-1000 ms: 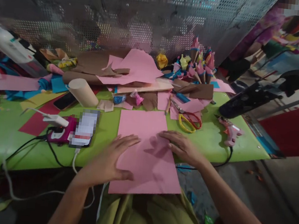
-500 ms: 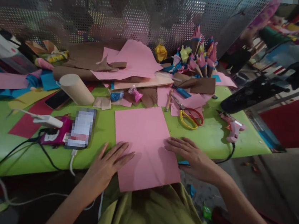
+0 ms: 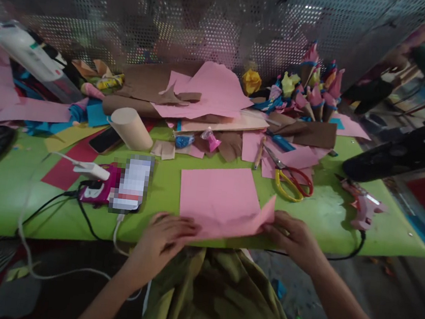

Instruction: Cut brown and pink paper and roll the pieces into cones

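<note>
Seen from a head-worn camera, a person sat at a bright green surface (image 3: 12, 198) crowded with craft supplies. A pink sheet (image 3: 219, 196) of paper lay flat on the surface directly in front of them, with its near edge at the edge of the surface and turned upward.

The left hand (image 3: 165, 238) rested on the near left corner of the sheet, fingers bent and close together over the paper. It was not clear whether the thumb gripped from beneath. The right hand (image 3: 293, 238) was closed on the near right corner, which stood lifted in a point just beside the fingers. A yellow-green cloth (image 3: 219, 298) covered the person's lap below the sheet.

Just left of the sheet sat a phone (image 3: 131, 190) with a blurred screen, touching a small magenta device (image 3: 96, 191) with black and white cables trailing off the surface. Behind these lay a tan cardboard tube (image 3: 131, 129) on its side and a dark red paper (image 3: 66, 167).

To the right of the sheet lay scissors (image 3: 293, 181) with red and yellow handles, and further right a pink glue gun (image 3: 362, 211) with a black cord. A pencil (image 3: 260, 152) lay beyond the sheet's far right corner.

At the back of the surface were loose pink and brown papers, and a cluster of colourful paper cones (image 3: 314, 92) standing points up. A perforated metal panel (image 3: 167, 21) rose behind everything.
</note>
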A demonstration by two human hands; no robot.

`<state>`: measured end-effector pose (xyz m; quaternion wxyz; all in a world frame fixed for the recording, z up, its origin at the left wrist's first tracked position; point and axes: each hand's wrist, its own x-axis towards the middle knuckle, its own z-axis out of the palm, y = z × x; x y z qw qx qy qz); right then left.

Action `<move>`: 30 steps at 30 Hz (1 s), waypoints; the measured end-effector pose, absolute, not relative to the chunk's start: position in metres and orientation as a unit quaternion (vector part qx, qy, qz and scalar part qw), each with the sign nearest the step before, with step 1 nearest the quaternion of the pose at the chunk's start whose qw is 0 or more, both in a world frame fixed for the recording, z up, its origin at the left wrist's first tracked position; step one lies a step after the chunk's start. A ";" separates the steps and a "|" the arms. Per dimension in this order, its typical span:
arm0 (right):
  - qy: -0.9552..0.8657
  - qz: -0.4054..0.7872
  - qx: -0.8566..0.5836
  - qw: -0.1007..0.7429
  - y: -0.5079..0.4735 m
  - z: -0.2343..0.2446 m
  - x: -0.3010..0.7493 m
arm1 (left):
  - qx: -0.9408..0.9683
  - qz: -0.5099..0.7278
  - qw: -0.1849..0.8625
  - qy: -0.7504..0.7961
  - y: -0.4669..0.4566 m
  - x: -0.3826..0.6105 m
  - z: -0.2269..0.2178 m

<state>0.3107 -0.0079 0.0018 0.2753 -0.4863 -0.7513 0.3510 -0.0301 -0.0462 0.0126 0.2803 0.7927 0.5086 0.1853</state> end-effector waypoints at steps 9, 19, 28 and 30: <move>-0.640 0.311 -0.613 0.344 0.002 -0.016 0.287 | 0.614 0.353 0.160 0.687 -0.038 0.002 -0.011; -0.764 0.221 -0.538 0.279 0.011 -0.015 0.286 | 0.733 0.256 0.019 0.630 -0.030 -0.002 -0.010; -0.789 0.164 -0.530 0.264 0.008 -0.015 0.289 | 0.728 0.261 0.026 0.634 -0.033 0.002 -0.009; -0.789 0.156 -0.534 0.259 0.008 -0.015 0.289 | 0.724 0.262 0.024 0.638 -0.033 0.002 -0.009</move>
